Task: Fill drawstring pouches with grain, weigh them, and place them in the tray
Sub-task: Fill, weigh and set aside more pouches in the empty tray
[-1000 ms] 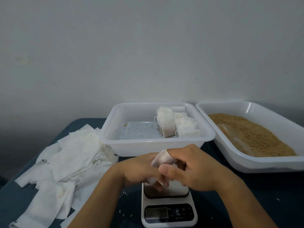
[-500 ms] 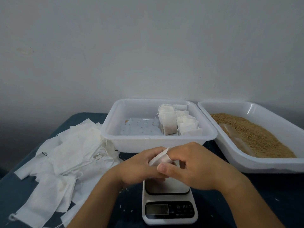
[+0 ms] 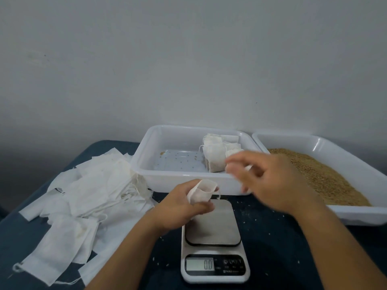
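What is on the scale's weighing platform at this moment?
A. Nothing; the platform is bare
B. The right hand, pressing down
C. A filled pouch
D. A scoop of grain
A. The scale shows a bare metal platform and its display reads zero; the left hand holds the open pouch above the platform's far edge, and the right hand is off toward the grain tray.

small packing bench | scale (image 3: 214, 250) | grain tray (image 3: 335, 147) | bare wall (image 3: 188, 59)

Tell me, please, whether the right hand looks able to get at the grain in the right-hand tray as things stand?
Probably yes. The right hand hovers blurred just left of the grain, holds nothing visible, and the grain tray is open-topped with nothing between them.
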Demonstrator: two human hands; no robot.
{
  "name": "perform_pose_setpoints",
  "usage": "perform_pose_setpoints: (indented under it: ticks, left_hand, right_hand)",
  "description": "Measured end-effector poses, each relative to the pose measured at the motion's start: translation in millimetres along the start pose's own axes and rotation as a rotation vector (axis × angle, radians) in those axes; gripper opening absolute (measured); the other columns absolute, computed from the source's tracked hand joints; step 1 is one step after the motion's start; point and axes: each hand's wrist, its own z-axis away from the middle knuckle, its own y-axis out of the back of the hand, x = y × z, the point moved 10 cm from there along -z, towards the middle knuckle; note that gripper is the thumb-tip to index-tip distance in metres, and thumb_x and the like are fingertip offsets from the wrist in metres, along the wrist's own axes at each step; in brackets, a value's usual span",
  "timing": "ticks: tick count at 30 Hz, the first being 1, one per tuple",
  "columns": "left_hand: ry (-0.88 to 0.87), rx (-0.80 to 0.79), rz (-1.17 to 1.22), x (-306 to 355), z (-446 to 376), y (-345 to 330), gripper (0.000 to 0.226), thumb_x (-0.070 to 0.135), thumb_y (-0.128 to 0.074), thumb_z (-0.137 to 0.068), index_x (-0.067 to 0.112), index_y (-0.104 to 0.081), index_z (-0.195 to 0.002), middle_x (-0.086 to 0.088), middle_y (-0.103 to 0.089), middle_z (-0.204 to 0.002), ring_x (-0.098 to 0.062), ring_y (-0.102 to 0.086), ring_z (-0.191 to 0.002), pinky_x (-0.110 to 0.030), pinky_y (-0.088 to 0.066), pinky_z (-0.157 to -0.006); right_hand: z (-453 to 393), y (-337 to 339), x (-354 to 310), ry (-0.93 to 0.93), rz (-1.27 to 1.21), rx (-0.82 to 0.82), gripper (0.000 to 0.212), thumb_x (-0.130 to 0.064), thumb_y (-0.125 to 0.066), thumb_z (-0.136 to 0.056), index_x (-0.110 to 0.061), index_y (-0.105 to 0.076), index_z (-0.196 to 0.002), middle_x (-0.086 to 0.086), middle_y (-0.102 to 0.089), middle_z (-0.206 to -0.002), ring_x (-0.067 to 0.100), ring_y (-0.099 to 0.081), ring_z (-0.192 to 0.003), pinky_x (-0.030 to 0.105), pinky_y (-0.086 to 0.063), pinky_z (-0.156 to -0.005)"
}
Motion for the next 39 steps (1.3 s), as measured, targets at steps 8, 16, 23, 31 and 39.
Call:
perform_pose_setpoints:
  ticks: [8, 16, 23, 31, 39]
  left_hand:
    - [-0.007, 0.089, -0.109, -3.4, 1.1, 1.9, 0.029, 0.043, -0.074, -0.078, 0.027, -0.067, -0.101, -0.003, -0.070, -0.095, -0.009, -0.064, -0.082, -0.030, -0.053, -0.077]
    - [-0.061, 0.071, 0.147, 5.7, 2.0, -9.3, 0.033, 0.039, -0.079, -0.068, 0.017, -0.067, -0.090, -0.011, -0.066, -0.093, -0.015, -0.066, -0.083, -0.030, -0.058, -0.076]
    - [-0.017, 0.073, 0.059, 5.2, 4.0, -12.9, 0.025, 0.042, -0.075, -0.073, 0.027, -0.071, -0.092, 0.000, -0.067, -0.086, -0.011, -0.063, -0.074, -0.026, -0.056, -0.071]
    - [0.032, 0.148, -0.057, 1.8, 3.2, -15.5, 0.016, 0.037, -0.077, -0.081, 0.041, -0.071, -0.095, 0.011, -0.065, -0.071, 0.000, -0.054, -0.059, -0.015, -0.045, -0.056]
    - [0.025, 0.168, -0.122, -3.1, 0.8, -13.9, 0.032, 0.055, -0.070, -0.066, 0.036, -0.063, -0.090, 0.014, -0.060, -0.070, -0.001, -0.052, -0.062, -0.023, -0.044, -0.063]
  right_hand:
    - [27.8, 83.4, 194.6, -0.820, 0.673, -0.031, 0.053, -0.052, -0.048, -0.104, -0.011, -0.060, -0.136, 0.013, -0.066, -0.131, 0.032, -0.062, -0.111, 0.038, -0.048, -0.088]
    - [51.4, 77.5, 229.5, -0.950, 0.755, -0.339, 0.034, -0.039, -0.055, -0.100, -0.009, -0.070, -0.095, 0.006, -0.071, -0.095, 0.022, -0.063, -0.084, 0.034, -0.048, -0.075]
    - [40.1, 93.8, 233.5, -0.932, 0.787, -0.227, 0.038, -0.042, -0.053, -0.101, -0.009, -0.067, -0.091, 0.002, -0.067, -0.085, 0.019, -0.063, -0.078, 0.033, -0.048, -0.065]
    - [13.1, 114.1, 237.6, -0.972, 0.893, -0.307, 0.047, -0.050, -0.062, -0.097, -0.006, -0.066, -0.115, 0.003, -0.066, -0.099, 0.022, -0.064, -0.094, 0.031, -0.052, -0.075]
    - [-0.4, 84.2, 278.6, -0.923, 0.642, -0.021, 0.044, -0.042, -0.066, -0.097, -0.010, -0.059, -0.068, 0.002, -0.056, -0.063, 0.017, -0.051, -0.053, 0.028, -0.038, -0.049]
